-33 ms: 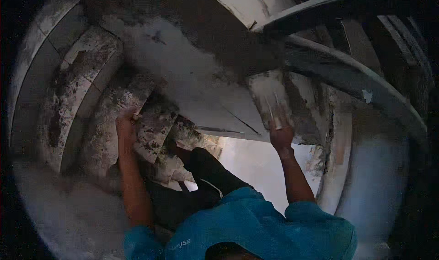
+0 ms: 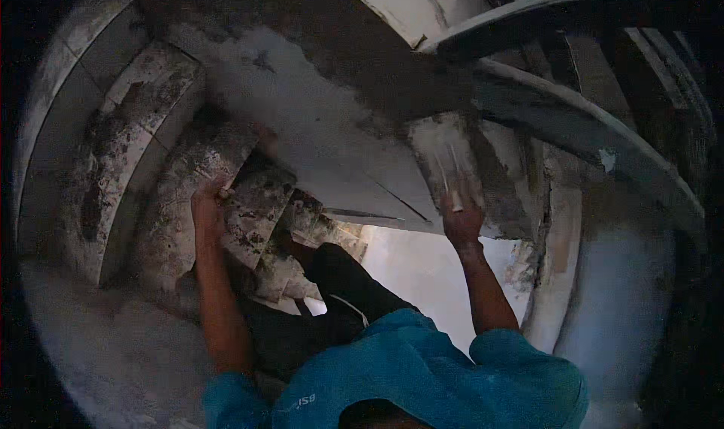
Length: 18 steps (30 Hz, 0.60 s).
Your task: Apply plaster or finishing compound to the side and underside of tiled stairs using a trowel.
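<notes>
The right hand has its grip closed round a flat tool. The tool is at the patchy grey wall, near a dark curved strip. The left hand is at a dirty step; I cannot tell its grip.

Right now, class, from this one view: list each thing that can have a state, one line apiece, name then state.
Right hand: closed on the flat tool
Left hand: lowered by the stair steps; grip unclear
Flat tool: pale, streaked, held up at the grey surface; exact contact unclear
Grey surface: patchy, lighter and darker areas
Stair steps: stained, blotched
Curved beam: pale smear on its side
</notes>
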### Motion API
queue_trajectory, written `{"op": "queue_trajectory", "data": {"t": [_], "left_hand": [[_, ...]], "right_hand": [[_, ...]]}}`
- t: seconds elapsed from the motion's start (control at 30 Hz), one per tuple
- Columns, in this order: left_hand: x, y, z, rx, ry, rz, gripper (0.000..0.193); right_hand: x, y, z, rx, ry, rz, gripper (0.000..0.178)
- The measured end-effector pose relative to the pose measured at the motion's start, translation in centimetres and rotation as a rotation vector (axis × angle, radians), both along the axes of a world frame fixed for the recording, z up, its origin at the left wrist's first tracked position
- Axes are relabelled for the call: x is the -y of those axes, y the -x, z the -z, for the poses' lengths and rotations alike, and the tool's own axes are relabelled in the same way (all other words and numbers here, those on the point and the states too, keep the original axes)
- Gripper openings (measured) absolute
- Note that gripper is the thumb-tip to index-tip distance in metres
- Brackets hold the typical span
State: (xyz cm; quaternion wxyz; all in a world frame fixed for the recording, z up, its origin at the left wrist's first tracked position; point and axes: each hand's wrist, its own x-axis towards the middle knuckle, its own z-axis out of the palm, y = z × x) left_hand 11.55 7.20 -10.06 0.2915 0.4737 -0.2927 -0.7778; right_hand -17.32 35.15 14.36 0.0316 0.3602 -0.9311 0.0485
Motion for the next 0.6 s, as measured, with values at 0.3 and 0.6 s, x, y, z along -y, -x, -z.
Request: {"op": "queue_trajectory", "data": {"t": [0.3, 0.6], "left_hand": [[0.2, -0.8, -0.2, 0.051, -0.128, -0.027, 0.019], [1.0, -2.4, 0.4, 0.074, -0.07, -0.049, 0.022]], "right_hand": [[13.1, -3.9, 3.0, 0.042, 0.115, -0.293, 0.049], [15.1, -7.6, 5.9, 0.124, 0.092, -0.422, 0.05]]}}
